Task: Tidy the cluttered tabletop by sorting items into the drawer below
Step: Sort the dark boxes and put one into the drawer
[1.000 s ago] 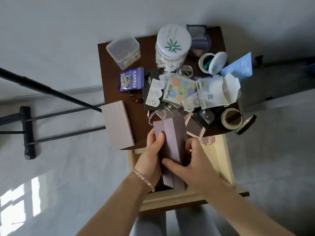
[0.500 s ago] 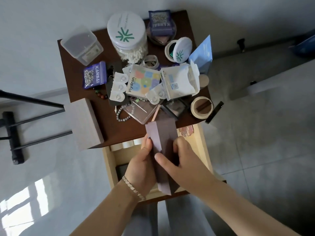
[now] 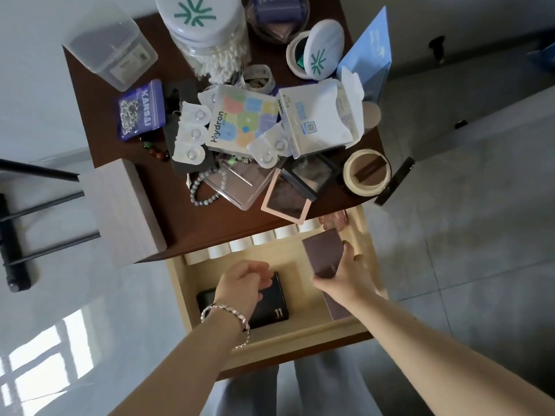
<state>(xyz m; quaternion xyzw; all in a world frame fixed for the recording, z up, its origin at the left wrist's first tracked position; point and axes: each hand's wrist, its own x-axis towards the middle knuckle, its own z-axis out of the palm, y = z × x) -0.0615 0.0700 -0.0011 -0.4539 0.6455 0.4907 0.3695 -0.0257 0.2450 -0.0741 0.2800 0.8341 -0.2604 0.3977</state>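
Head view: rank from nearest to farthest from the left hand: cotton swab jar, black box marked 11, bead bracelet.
1. black box, in the drawer, beneath the left hand
2. bead bracelet, near side of the table
3. cotton swab jar, far end

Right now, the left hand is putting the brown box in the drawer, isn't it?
Not quite. It is the right hand that holds the brown box in the drawer, as the head view shows. The left hand holds nothing and hovers over the black box.
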